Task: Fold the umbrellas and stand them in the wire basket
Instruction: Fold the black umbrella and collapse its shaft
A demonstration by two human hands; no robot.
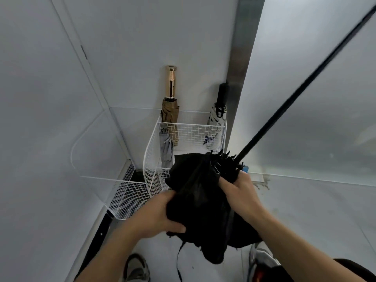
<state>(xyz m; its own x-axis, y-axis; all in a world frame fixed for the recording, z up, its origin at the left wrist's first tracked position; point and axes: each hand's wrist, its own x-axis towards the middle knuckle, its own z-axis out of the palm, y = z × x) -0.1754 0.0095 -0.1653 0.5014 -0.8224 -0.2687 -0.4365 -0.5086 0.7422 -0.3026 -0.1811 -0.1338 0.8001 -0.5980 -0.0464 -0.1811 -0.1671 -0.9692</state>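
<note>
A long black umbrella is in front of me, its loose canopy bunched and its black shaft running up to the upper right. My left hand grips the canopy fabric on its left side. My right hand grips the fabric near the rib tips. Behind it on the floor stands the white wire basket. A tan umbrella with a gold handle, a white patterned umbrella with a black handle and a grey umbrella stand in the basket.
A second, lower white wire rack sits to the left of the basket against the white wall. A metal door frame rises behind the basket, with frosted glass on the right. My shoes show at the bottom.
</note>
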